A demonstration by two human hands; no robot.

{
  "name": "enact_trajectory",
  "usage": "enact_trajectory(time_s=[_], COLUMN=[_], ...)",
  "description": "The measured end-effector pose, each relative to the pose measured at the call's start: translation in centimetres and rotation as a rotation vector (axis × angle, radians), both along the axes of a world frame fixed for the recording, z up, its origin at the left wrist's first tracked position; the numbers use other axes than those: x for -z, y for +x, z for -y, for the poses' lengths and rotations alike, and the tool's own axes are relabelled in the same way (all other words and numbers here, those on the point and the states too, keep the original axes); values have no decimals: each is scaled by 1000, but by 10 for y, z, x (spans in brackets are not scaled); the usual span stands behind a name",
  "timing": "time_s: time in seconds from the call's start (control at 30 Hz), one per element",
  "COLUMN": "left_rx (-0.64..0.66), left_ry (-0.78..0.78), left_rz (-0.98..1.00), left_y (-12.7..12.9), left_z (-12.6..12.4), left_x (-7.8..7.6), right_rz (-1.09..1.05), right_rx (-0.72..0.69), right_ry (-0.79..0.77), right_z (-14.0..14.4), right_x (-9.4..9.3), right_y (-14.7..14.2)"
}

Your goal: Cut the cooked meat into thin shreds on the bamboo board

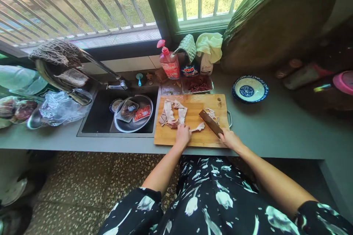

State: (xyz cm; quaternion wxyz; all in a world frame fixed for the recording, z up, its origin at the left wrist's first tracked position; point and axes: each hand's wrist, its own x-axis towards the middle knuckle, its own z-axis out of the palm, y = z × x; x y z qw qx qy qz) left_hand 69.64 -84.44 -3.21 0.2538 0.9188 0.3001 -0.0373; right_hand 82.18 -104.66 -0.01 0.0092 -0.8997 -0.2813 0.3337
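Right hand (230, 139): clenched on the cleaver (211, 123), blade angled across the cutting board (193, 137).
Left hand (182, 135): fingers pressing the meat strip (198, 128) down.
Risk: slippery meat could slide, bringing those fingers under the blade.
Beyond: more meat (173, 114), then sink (93, 117) in the desk (275, 128).

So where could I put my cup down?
The grey counter is bare between the cutting board and the blue bowl, and further right. The sink side and window ledge are crowded.

Matt wooden cutting board (193, 137), shiny metal basin (121, 126), glossy ceramic bowl (260, 93).
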Motion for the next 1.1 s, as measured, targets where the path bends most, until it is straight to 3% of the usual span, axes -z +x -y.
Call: enact_trajectory(time_s=[0.1,0.27,0.4,0.47,0.63,0.87,1.0,1.1], left_rx=[219,464,586,547,245,444,425,425], left_ry=[155,109,84,95,167,179,183,168], left_rz=[208,345,462,491,375,346,351,395], left_y=[9,14,0,-5,-8,-18,-10,5], left_z=[17,32,29,28,28,19,22,29], left_x=[6,36,45,43,39,35,27,30], right_rz=[30,102,118,124,128,90,103,143], right_rx=[-34,-122,-152,-147,-174,-177,-166,-184], right_ry=[3,27,30,28,64,31,37,25], right_z=[-2,-12,-18,-19,-22,-24,-25,-28], right_x=[1,-3,-9,-11,-13,-5,-10,-17], right_y=[-4,-10,-11,-11,-15,-9,-9,-10])
